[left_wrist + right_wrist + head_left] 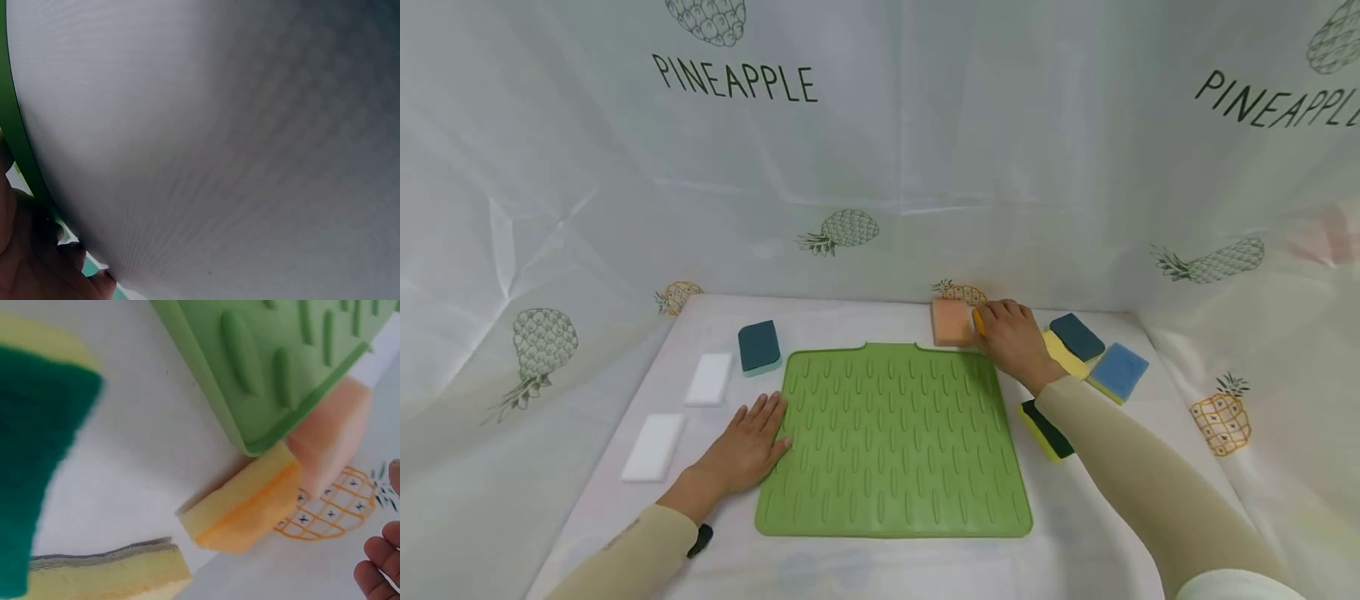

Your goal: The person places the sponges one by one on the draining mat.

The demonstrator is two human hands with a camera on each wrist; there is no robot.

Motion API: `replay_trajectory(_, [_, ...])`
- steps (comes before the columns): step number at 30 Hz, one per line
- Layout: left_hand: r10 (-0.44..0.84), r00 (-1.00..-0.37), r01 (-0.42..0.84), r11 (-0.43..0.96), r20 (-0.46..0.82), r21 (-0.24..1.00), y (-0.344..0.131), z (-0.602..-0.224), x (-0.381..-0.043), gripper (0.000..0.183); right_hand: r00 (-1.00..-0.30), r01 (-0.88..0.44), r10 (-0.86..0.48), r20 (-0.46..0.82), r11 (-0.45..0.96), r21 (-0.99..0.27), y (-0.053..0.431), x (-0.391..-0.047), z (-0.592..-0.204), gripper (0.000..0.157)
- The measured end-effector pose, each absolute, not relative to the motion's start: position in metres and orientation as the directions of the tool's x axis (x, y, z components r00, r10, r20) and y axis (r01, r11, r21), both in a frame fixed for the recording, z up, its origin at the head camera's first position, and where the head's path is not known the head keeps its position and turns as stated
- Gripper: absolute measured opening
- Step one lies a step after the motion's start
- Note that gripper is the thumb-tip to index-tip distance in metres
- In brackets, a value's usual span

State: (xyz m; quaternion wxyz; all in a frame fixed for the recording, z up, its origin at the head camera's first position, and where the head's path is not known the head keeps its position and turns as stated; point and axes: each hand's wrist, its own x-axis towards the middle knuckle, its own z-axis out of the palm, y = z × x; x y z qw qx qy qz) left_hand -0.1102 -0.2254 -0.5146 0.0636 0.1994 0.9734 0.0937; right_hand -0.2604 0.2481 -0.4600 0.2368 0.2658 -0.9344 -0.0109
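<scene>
Touching green mat (891, 450): left hand (743, 448), grip wide; near orange sponge (247, 505): right hand (1015, 342), grip loose.

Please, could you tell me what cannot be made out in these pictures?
Orange sponge: head view, mostly covered by the right hand.
Green-and-yellow sponge: right wrist view, cut off by the left edge.
Green mat: right wrist view, cut off by the top edge.
Left hand: left wrist view, dark, cut off by the left edge.

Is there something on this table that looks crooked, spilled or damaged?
Nothing looks spilled or damaged. Only the blue sponge and the dark green-and-yellow sponge, right of the green mat, look a little askew: they lie at a slant to its edge.
</scene>
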Motion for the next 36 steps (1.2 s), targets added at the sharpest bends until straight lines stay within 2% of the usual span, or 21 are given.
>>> replay_trajectory(3, [0.404, -0.910, 0.377, 0.900, -0.094, 0.220, -0.224, -0.515, -0.109, 0.070, -0.803, -0.476, -0.496, 0.330, 0.867, 0.144, 0.243, -0.269, -0.461, 0.039])
replay_trajectory(6, [0.404, -0.909, 0.376, 0.900, -0.101, 0.223, -0.223, -0.516, -0.109, 0.070, -0.849, -0.459, -0.480, 0.221, 0.877, 0.143, 0.239, -0.276, -0.462, 0.040])
replay_trajectory(14, [0.406, -0.907, 0.382, 0.904, -0.109, 0.193, -0.224, -0.518, -0.109, 0.070, -0.882, -0.443, -0.464, 0.083, 0.875, 0.195, 0.234, -0.291, -0.469, 0.038])
replay_trajectory(16, [0.410, -0.905, 0.384, 0.902, -0.112, 0.195, -0.224, -0.518, -0.109, 0.070, -0.890, -0.429, -0.448, 0.084, 0.885, 0.181, 0.234, -0.294, -0.471, 0.044])
replay_trajectory(21, [0.405, -0.906, 0.379, 0.906, -0.127, 0.188, -0.224, -0.516, -0.110, 0.071, -0.907, -0.404, -0.411, 0.091, 0.911, 0.082, 0.235, -0.300, -0.474, 0.084])
replay_trajectory(23, [0.399, -0.907, 0.373, 0.910, -0.134, 0.181, -0.225, -0.516, -0.110, 0.071, -0.912, -0.401, -0.404, 0.069, 0.914, 0.058, 0.236, -0.301, -0.473, 0.095])
replay_trajectory(27, [0.392, -0.909, 0.366, 0.913, -0.138, 0.182, -0.226, -0.514, -0.111, 0.071, -0.913, -0.404, -0.406, 0.036, 0.914, 0.048, 0.237, -0.302, -0.471, 0.101])
replay_trajectory(34, [0.393, -0.911, 0.366, 0.910, -0.124, 0.195, -0.228, -0.516, -0.113, 0.071, -0.892, -0.448, -0.448, 0.060, 0.894, 0.015, 0.241, -0.303, -0.473, 0.095])
replay_trajectory(36, [0.394, -0.911, 0.367, 0.909, -0.121, 0.197, -0.229, -0.519, -0.113, 0.071, -0.880, -0.473, -0.473, 0.052, 0.881, 0.011, 0.242, -0.304, -0.473, 0.098])
